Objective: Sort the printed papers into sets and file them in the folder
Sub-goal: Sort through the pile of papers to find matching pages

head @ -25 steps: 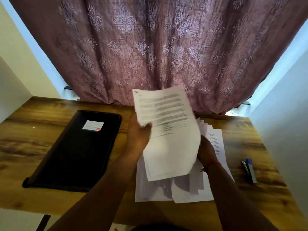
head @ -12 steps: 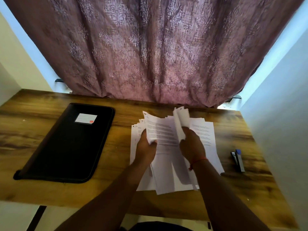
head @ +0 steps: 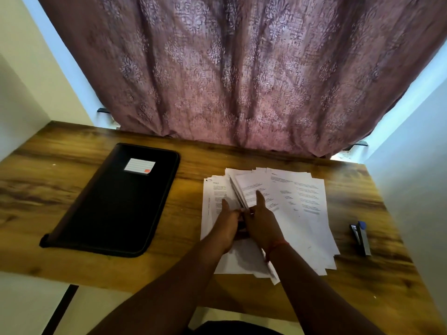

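Sorting step: left hand [head: 226, 222] and right hand [head: 262, 220] meet mid-worktop [head: 48, 189], fingers grasping sheets in the loose papers [head: 302, 213]. The closed black folder [head: 116, 201] lies left. Next, separating one set needs a clean pinch.

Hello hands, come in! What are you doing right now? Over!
Both hands, left hand and right hand, down on the papers, sorting through sheets. Folder closed, off to the left. Stapler off to the right. Nothing blocking.
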Available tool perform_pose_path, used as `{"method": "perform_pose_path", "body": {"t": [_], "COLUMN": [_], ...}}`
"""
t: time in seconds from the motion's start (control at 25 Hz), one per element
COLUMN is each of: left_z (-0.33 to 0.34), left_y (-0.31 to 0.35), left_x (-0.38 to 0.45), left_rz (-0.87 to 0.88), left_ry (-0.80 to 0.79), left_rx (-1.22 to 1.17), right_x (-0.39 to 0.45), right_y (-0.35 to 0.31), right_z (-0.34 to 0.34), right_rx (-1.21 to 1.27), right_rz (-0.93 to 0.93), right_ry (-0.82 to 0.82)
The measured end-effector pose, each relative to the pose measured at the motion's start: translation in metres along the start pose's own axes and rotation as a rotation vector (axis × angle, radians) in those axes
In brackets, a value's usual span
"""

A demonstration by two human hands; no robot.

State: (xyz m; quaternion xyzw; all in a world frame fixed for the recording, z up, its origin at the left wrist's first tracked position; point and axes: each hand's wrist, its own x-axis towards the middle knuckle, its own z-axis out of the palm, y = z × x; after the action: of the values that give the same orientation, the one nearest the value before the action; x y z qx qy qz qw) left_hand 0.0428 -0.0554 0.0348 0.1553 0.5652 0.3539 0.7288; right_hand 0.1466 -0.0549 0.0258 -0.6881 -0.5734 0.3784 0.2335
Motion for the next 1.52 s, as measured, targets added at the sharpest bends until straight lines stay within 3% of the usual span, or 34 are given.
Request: {"method": "perform_pose_path", "body": {"t": [0.12,0.24,0.32,0.44,0.52,0.68,0.84,0.96,1.12,1.24,1.52], "left_z": [-0.010,-0.013,-0.014,-0.024,-0.035,-0.043,-0.048,-0.050,-0.050,-0.059,-0.054], "left_y": [0.000,0.000,0.000,-0.004,-0.005,0.002,0.005,0.008,0.011,0.006,0.005], "left_x": [0.007,0.009,0.015,0.032,0.043,0.047,0.049,0.049,0.051,0.064,0.071], "left_rz": [0.047,0.079,0.211,0.429,0.433,0.471,0.646,0.724,0.600,0.556,0.581], "left_ry": [-0.078,-0.107,-0.012,0.338,0.447,0.480,0.559,0.484,0.232,0.129,0.369], "left_rx": [-0.062,0.039,0.341,0.850,0.842,0.777,1.078,1.203,0.826,0.990,1.186], "right_x": [0.007,0.006,0.009,0.017,0.022,0.029,0.035,0.040,0.043,0.045,0.050], "right_y": [0.011,0.023,0.027,0.028,0.028,0.030,0.027,0.024,0.024,0.025,0.023], "right_z": [0.004,0.008,0.004,-0.003,-0.004,-0.004,-0.006,-0.010,-0.012,-0.012,-0.015], "right_rx": [-0.111,-0.237,-0.294,-0.252,-0.222,-0.186,-0.185,-0.169,-0.172,-0.179,-0.205], "right_rz": [-0.051,-0.037,-0.014,0.078,0.111,0.134,0.138,0.141,0.131,0.144,0.146], "right_ry": [-0.045,0.005,0.066,0.116,0.121,0.102,0.075,0.059,0.032,0.010,-0.006]}}
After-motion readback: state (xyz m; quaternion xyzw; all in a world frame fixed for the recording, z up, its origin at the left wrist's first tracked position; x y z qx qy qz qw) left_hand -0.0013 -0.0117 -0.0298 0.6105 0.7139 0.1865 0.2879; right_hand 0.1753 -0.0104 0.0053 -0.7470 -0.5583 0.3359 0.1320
